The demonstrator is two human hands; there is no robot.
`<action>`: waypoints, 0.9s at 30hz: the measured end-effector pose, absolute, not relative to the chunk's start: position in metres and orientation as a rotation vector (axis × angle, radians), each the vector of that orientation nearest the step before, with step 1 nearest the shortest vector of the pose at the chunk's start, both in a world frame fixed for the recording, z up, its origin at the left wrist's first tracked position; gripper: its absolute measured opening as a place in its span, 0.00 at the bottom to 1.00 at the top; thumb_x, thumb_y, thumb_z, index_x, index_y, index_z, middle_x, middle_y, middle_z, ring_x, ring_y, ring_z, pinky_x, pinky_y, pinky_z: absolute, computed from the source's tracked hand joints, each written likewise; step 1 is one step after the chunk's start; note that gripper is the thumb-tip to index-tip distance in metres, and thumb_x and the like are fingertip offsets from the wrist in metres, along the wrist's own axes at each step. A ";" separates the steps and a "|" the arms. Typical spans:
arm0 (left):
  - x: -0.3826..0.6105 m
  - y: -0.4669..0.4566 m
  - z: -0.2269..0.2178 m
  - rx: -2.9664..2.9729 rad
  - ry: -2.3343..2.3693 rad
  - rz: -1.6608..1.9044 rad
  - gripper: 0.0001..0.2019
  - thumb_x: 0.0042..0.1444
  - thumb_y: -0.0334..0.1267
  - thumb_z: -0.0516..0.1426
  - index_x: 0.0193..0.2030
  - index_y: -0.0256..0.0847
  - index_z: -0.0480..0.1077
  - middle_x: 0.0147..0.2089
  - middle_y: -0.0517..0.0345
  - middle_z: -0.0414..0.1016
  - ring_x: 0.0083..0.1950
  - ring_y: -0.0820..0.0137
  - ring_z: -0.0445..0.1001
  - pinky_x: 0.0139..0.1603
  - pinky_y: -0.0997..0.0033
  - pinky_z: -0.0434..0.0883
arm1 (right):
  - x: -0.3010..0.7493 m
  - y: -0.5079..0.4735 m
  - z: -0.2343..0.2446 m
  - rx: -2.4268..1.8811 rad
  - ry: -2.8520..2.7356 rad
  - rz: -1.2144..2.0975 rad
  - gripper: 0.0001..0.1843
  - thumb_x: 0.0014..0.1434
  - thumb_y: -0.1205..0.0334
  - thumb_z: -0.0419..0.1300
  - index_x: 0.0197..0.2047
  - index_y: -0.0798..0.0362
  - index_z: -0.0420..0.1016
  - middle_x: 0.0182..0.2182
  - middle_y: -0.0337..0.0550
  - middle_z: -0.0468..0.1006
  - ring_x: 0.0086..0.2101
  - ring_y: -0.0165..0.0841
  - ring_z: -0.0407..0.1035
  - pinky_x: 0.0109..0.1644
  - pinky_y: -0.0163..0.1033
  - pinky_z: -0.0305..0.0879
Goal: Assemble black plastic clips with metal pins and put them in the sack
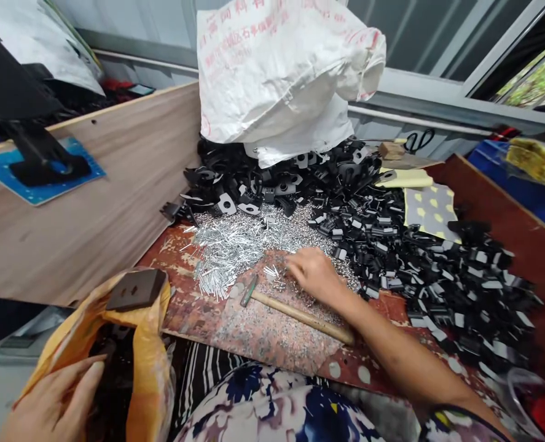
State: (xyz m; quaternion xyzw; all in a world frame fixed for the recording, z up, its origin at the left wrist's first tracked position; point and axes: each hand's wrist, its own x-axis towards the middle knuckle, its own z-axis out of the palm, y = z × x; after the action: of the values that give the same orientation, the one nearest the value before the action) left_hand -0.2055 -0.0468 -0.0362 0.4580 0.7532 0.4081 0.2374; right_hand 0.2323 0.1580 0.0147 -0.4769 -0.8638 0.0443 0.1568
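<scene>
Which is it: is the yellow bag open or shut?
Open. The bag gapes at its mouth, so its dark inside shows, and the left hand is at the opening. How full it is, I cannot tell.

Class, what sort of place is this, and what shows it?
Probably a small workshop: a hammer lies beside a heap of metal pins, with a large pile of black parts nearby.

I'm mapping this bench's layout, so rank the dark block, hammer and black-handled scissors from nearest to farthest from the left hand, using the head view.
From the left hand:
1. Dark block, at the top of the yellow bag.
2. Hammer, mid-picture.
3. Black-handled scissors, back right.
</scene>
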 end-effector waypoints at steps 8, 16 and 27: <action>-0.101 -0.005 -0.027 1.245 1.929 0.944 0.19 0.46 0.62 0.66 0.33 0.49 0.83 0.42 0.53 0.87 0.48 0.45 0.81 0.59 0.52 0.75 | 0.214 0.331 0.027 -1.795 -2.239 0.048 0.17 0.70 0.59 0.56 0.54 0.64 0.74 0.54 0.64 0.76 0.50 0.44 0.67 0.52 0.47 0.64; -0.058 0.026 -0.011 0.917 1.413 0.884 0.21 0.50 0.58 0.68 0.43 0.46 0.82 0.38 0.52 0.84 0.40 0.56 0.80 0.42 0.64 0.78 | 0.204 0.256 0.027 -1.564 -2.332 -0.040 0.09 0.71 0.64 0.54 0.49 0.58 0.71 0.42 0.42 0.77 0.45 0.32 0.69 0.47 0.37 0.64; 0.002 0.045 0.016 0.437 1.099 0.916 0.20 0.42 0.45 0.76 0.41 0.39 0.83 0.44 0.51 0.81 0.37 0.67 0.74 0.35 0.72 0.73 | 0.244 0.099 0.028 -0.824 -2.622 0.142 0.13 0.70 0.65 0.53 0.50 0.42 0.77 0.43 0.33 0.82 0.43 0.31 0.71 0.47 0.39 0.70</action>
State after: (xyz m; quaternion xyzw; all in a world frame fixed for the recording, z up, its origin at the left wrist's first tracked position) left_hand 0.0025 0.0453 0.0164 0.1988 0.4998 0.4164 0.7330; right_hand 0.2441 0.0995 0.0281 -0.2937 -0.9347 0.0505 0.1938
